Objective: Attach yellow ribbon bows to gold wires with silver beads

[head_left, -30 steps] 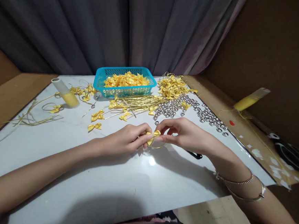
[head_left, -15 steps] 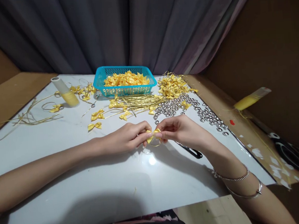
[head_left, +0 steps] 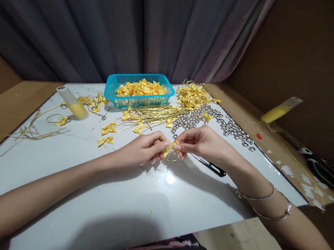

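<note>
Between my two hands, over the middle of the white table (head_left: 127, 205), is a yellow ribbon bow (head_left: 168, 151) with a thin gold cord looped below it. My left hand (head_left: 150, 148) pinches the bow's left side between thumb and fingers. From the other side, my right hand (head_left: 197, 143) grips its right end, fingertips closed. The fingers partly hide the bow's centre. A black-handled tool (head_left: 212, 168) lies on the table under my right wrist; its tip is partly covered. Several loose bows, such as one yellow bow (head_left: 105, 141), rest beyond my left hand.
A blue basket (head_left: 140, 100) of yellow bows stands at the back. Beside it lie gold cords (head_left: 154, 114), a pile of corded bows (head_left: 193, 95) and scattered silver beads (head_left: 192, 118). A thread spool (head_left: 77, 109) stands left; another spool (head_left: 281, 110) and scissors (head_left: 326, 170) lie right.
My left thumb has shifted up and right over the bow, which has tilted between the fingers. My right hand has moved only slightly. Things on the table stay put.
</note>
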`<state>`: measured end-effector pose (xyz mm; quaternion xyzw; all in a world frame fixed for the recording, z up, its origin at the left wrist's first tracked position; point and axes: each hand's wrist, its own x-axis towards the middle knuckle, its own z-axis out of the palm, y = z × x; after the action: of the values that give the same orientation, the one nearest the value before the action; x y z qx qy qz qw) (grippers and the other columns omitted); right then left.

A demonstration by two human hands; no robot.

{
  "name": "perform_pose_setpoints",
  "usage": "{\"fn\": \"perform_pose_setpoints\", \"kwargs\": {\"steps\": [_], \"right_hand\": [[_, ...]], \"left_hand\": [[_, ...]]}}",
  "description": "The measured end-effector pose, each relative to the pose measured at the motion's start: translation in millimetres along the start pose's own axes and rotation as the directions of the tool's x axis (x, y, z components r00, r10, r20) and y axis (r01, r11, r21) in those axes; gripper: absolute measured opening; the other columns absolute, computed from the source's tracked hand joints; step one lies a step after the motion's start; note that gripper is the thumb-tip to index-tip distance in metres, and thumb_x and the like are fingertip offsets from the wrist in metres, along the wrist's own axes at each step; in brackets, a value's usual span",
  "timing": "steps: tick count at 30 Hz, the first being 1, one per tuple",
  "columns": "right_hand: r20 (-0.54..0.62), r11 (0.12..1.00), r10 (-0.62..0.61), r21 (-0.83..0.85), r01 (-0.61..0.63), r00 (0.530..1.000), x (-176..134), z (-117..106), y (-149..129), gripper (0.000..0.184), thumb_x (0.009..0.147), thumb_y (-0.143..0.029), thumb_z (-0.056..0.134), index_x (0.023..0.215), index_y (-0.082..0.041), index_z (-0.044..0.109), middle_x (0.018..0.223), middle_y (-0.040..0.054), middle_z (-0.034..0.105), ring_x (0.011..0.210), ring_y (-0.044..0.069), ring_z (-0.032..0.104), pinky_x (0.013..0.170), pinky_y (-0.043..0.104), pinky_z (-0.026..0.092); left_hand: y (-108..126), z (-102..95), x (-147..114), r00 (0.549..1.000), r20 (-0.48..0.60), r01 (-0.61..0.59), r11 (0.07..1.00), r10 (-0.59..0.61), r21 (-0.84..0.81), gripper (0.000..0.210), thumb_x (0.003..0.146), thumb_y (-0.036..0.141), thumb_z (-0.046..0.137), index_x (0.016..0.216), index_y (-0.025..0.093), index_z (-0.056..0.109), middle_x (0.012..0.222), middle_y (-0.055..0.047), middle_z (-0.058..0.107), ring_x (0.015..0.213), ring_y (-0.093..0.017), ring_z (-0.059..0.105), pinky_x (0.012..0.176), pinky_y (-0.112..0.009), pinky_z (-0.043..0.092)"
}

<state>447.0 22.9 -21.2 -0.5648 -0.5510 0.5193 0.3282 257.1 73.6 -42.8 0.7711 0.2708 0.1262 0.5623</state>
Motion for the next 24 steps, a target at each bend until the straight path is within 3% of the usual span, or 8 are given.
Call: {"fn": "perform_pose_setpoints", "kwargs": {"steps": [6, 11, 24], "right_hand": [[0.001, 1.0, -0.006, 0.014, 0.006, 1.0, 0.3, 0.2, 0.6, 0.024, 0.059, -0.032, 0.081, 0.066, -0.014, 0.068, 0.053, 0.0008, 0.064, 0.05, 0.01, 0.058, 0.05, 0.021, 0.045], [0.021, 0.999, 0.005, 0.045, -0.006, 1.0, 1.4, 2.2, 3.4, 0.028, 0.057, -0.035, 0.082, 0.065, -0.013, 0.067, 0.053, 0.0006, 0.064, 0.05, 0.01, 0.059, 0.052, 0.021, 0.047], [0.003, 1.0, -0.021, 0.021, 0.021, 1.0, -0.8, 6.3, 4.0, 0.029, 0.061, -0.039, 0.08, 0.067, -0.014, 0.067, 0.056, 0.0015, 0.064, 0.053, 0.012, 0.06, 0.055, 0.024, 0.049]], "left_hand": [[1.4, 2.2, 0.3, 0.998, -0.059, 0.021, 0.998, -0.017, 0.063, 0.031, 0.092, 0.043, 0.038, 0.077, 0.017, 0.048, 0.06, 0.003, 0.048, 0.052, -0.009, 0.044, 0.05, -0.022, 0.033], [3.6, 2.5, 0.9, 0.999, -0.034, -0.018, 0.98, 0.026, 0.2, 0.038, 0.093, 0.039, 0.036, 0.065, 0.016, 0.046, 0.058, 0.003, 0.048, 0.055, -0.009, 0.046, 0.056, -0.022, 0.035], [2.8, 3.0, -1.2, 0.996, 0.003, -0.085, 0.949, 0.088, 0.304, 0.034, 0.095, 0.038, 0.033, 0.071, 0.017, 0.046, 0.062, 0.003, 0.052, 0.058, -0.01, 0.049, 0.059, -0.023, 0.036]]}}
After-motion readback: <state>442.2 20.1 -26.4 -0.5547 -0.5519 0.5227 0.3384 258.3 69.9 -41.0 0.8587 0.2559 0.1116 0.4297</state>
